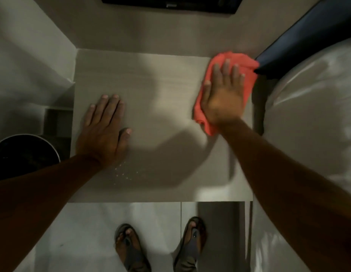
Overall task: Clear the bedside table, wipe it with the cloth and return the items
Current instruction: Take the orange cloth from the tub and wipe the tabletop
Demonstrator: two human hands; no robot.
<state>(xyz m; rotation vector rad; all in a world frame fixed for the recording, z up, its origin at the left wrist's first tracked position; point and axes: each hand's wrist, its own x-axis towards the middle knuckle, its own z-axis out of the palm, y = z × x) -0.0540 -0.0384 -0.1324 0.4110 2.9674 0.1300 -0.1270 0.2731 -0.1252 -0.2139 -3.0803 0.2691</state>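
We look straight down on a pale grey, wood-grain bedside desk [151,107], its square top bare of objects. The right hand [222,97] lies flat with fingers spread, palm pressing a crumpled coral-red wiping cloth [232,59] onto the far right corner of the desk. The cloth sits directly beneath that hand, showing beyond the fingertips and trailing back past the wrist, so its long axis runs along the line of the forearm. The far edge of the cloth touches, or nearly touches, a dark blue padded headboard [308,40] that slants away beyond the fingers. To the outer side of the right hand lies a white bed [308,114].

The left hand [105,130] rests palm down, fingers loosely spread and holding nothing, on the near left part of the desk, well apart from the cloth (it seems to be steadying the body). Just behind its wrist we see a scatter of small pale specks [124,172] on the surface, perhaps crumbs or droplets; we cannot tell which.

We judge the clearing step done and the wiping under way. The unwiped stretch lies toward the thumb side of the right hand and back toward the body, so the coming sweep likely draws the cloth inward across the desk toward the left hand and the specks. The right hand alone is on the cloth.

Outside the left wrist stands a dark round bin [23,154].
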